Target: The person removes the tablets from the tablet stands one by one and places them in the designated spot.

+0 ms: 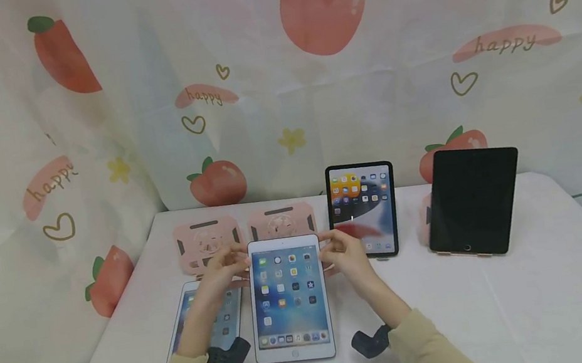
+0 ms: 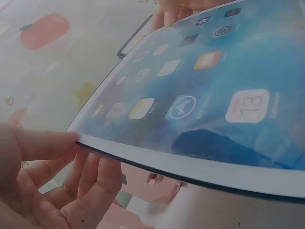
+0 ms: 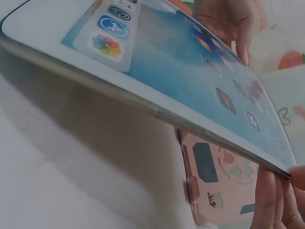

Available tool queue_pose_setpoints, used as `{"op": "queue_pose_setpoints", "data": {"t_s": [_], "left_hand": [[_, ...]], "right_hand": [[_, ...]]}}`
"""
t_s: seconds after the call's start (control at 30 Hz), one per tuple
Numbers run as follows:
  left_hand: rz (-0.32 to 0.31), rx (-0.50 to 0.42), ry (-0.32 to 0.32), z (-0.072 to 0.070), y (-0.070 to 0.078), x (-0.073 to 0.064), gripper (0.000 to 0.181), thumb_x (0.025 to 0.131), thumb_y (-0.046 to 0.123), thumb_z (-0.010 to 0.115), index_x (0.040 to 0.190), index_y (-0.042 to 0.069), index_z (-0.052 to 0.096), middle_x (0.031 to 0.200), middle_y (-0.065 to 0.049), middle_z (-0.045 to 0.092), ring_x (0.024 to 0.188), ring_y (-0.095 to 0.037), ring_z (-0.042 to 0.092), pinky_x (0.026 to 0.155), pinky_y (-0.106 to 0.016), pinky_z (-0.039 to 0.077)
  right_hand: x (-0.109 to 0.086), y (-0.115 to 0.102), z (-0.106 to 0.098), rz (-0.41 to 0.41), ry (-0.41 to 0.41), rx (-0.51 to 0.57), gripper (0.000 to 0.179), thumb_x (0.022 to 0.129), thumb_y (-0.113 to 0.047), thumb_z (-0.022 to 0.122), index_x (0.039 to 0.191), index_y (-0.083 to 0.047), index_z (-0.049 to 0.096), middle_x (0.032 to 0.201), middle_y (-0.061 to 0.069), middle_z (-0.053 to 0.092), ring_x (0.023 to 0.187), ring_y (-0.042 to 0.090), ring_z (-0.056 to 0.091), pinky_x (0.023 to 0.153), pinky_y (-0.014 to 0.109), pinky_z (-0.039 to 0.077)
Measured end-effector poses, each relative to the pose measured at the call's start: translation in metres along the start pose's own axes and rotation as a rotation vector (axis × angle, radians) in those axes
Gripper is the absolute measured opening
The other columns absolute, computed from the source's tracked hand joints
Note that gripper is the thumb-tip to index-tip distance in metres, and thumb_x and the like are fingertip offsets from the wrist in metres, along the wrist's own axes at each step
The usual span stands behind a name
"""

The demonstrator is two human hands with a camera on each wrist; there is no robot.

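Note:
A white tablet (image 1: 289, 296) with a lit screen of app icons is tilted, its upper end raised off the table. My left hand (image 1: 220, 275) pinches its upper left corner, thumb on top and fingers underneath, as the left wrist view shows. At the upper right corner, my right hand (image 1: 345, 255) pinches it the same way. Just behind the tablet's top edge lies a pink tablet stand (image 1: 282, 224), partly hidden; its cutouts show beneath the tablet (image 3: 190, 71) in the right wrist view. Whether the lower edge touches the table cannot be told.
Another white tablet (image 1: 226, 325) lies partly under my left forearm. A second pink stand (image 1: 208, 236) is at the back left. A black-framed lit tablet (image 1: 364, 211) and a dark-screened tablet (image 1: 472, 203) stand propped up on the right. A printed curtain (image 1: 397, 95) hangs behind the table.

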State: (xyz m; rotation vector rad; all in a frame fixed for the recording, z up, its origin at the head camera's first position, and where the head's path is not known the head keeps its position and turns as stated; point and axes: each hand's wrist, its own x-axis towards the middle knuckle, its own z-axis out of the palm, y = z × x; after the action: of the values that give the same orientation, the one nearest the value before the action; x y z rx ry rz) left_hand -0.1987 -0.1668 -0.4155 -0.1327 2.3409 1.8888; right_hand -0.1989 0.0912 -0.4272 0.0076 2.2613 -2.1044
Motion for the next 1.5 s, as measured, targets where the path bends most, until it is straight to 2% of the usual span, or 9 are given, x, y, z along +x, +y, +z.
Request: {"op": "queue_pose_setpoints", "data": {"t_s": [0.47,0.7,1.03,1.27,1.5], "left_hand": [[-0.104,-0.056,-0.038,0.002,-0.017,0.002,0.033,0.091,0.012,0.062,0.123,0.007,0.055,0.089,0.0,0.059,0.078,-0.017,0.059,0.071,-0.031,0.056],[-0.107,-0.079,-0.088,0.001,-0.024,0.006,0.03,0.09,0.009,0.06,0.12,0.006,0.053,0.081,0.002,0.058,0.073,-0.016,0.059,0.066,-0.027,0.055],[-0.146,-0.086,-0.11,0.002,-0.03,0.01,0.029,0.09,0.008,0.061,0.118,0.004,0.052,0.081,0.001,0.057,0.071,-0.013,0.057,0.061,-0.025,0.053],[-0.169,-0.03,-0.102,0.003,-0.034,0.009,0.034,0.09,0.009,0.062,0.121,0.002,0.053,0.084,-0.002,0.065,0.071,-0.014,0.061,0.064,-0.028,0.057],[-0.179,0.02,-0.097,0.004,-0.039,0.007,0.034,0.092,0.011,0.059,0.124,0.0,0.054,0.094,-0.01,0.064,0.074,-0.015,0.063,0.067,-0.032,0.059]], "right_hand": [[-0.005,0.015,0.001,0.055,0.032,0.041,0.035,0.08,0.003,0.061,0.115,0.0,0.063,0.069,-0.002,0.064,0.06,0.011,0.062,0.055,0.025,0.054],[-0.007,0.021,0.001,0.063,0.041,0.058,0.035,0.08,0.003,0.06,0.114,0.0,0.064,0.068,-0.002,0.064,0.06,0.012,0.062,0.053,0.023,0.054],[-0.009,0.026,0.002,0.119,0.015,0.068,0.04,0.08,0.001,0.062,0.12,0.0,0.06,0.072,-0.003,0.064,0.064,0.011,0.062,0.056,0.023,0.053],[-0.008,0.032,0.004,0.169,-0.02,0.075,0.04,0.08,0.002,0.062,0.12,0.002,0.059,0.07,-0.005,0.061,0.064,0.01,0.061,0.056,0.024,0.054],[-0.008,0.038,0.006,0.158,-0.035,0.034,0.039,0.08,0.003,0.06,0.119,0.004,0.058,0.072,-0.001,0.064,0.062,0.009,0.061,0.056,0.026,0.057]]}}
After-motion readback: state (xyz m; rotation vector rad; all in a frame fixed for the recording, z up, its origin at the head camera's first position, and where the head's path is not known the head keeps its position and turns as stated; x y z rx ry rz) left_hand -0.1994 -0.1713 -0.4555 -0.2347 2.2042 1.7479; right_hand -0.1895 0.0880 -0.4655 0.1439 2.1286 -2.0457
